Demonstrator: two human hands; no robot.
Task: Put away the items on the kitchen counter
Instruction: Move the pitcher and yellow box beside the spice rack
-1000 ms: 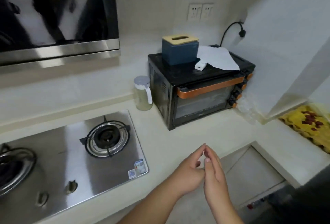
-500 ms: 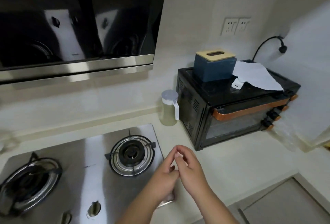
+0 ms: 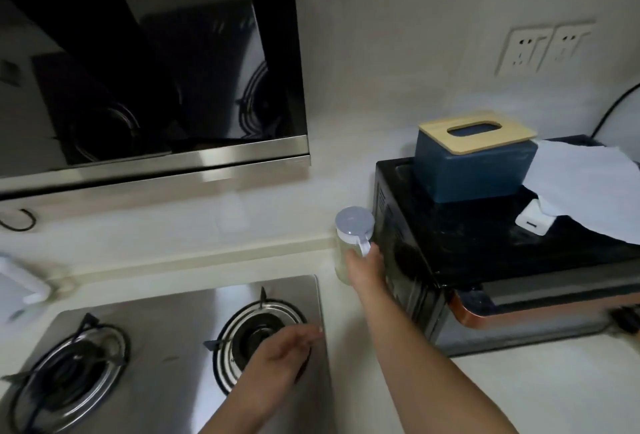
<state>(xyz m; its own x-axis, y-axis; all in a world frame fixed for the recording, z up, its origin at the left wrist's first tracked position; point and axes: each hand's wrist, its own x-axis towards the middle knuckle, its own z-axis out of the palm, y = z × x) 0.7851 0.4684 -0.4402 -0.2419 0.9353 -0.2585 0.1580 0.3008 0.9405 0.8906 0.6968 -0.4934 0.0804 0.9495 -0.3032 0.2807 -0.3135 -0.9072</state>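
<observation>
A kitchen counter [image 3: 519,388] is seen from above, pale and set against a pale wall. At the left, a steel hob [image 3: 166,357] with two ringed burners is set into the counter. A black glass hood [image 3: 145,63] with a steel lower edge is mounted above it.

At the right, a black oven [image 3: 502,260] with a copper-coloured handle is placed on the counter. On its top, a blue tissue box [image 3: 471,170] with a wooden lid is seen, with a white sheet of paper [image 3: 585,187] beside it to the right and a small white charger [image 3: 531,222] partly under the paper's edge. Two sockets [image 3: 543,49] are fixed to the wall above, and a black cable [image 3: 616,111] is seen at the far right.

A clear jar [image 3: 348,246] with a pale lid and a white handle is stood upright on the counter, between the hob and the oven, just beside the oven's left wall.

The right hand [image 3: 365,269] is stretched forward and laid against the jar's front, with the fingers at the handle; whether the jar is fully gripped cannot be told. The left hand [image 3: 280,361] is held loosely open above the right burner, fingers relaxed and pointing right, with nothing in it.

At the far left edge, a blurred white object [image 3: 17,288] is seen on the counter.
</observation>
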